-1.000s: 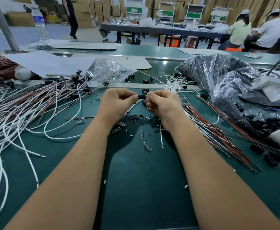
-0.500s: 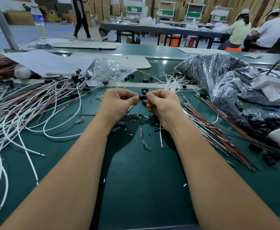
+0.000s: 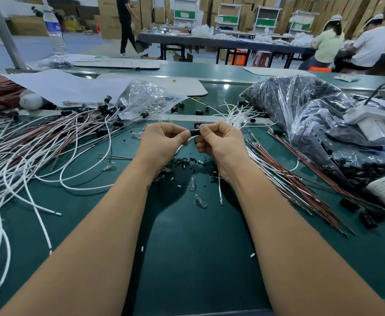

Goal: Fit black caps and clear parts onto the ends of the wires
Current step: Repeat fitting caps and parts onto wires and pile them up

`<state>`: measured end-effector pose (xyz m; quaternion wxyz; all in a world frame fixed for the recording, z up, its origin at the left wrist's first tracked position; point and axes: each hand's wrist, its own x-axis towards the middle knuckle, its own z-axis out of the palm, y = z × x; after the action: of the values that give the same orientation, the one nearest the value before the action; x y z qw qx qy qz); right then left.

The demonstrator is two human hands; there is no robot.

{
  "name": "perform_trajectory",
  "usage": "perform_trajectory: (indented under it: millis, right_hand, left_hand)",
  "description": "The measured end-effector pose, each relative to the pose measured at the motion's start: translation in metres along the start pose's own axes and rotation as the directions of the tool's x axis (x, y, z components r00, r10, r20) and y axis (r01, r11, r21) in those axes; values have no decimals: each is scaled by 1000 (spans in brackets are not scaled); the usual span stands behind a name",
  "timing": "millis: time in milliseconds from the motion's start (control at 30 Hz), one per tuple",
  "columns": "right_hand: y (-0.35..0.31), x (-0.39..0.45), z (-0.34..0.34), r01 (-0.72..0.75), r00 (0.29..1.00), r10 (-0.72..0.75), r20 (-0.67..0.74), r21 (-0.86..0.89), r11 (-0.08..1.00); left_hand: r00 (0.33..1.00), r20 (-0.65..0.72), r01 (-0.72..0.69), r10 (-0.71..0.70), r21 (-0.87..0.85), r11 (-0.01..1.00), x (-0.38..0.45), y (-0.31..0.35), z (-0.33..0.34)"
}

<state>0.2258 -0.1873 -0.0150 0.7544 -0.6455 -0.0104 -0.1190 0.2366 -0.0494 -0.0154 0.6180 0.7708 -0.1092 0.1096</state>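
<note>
I have the black cap pinched between both hands above the mat, its long axis running left to right: left hand clenched on one end, right hand on the other, with the white wire curving down from it. Loose clear parts lie on the mat just below, and nothing blocks the push, as I judge it.

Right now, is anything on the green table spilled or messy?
Yes. Small black bits and white scraps lie scattered near the hands, and loose clear parts sit out of their bag. The finished wires sprawl in a tangle on the left.
</note>
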Motion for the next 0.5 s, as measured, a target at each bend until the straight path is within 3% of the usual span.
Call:
perform_trajectory:
  millis: [267, 500]
  right_hand:
    - [-7, 2, 3, -84, 996, 78, 34, 265, 961]
    - [-3, 1, 4, 41, 999, -41, -8, -16, 999]
  left_hand:
    - [999, -5, -33, 34, 79, 996, -2, 1, 1]
    - [998, 12, -66, 65, 91, 994, -2, 1, 3]
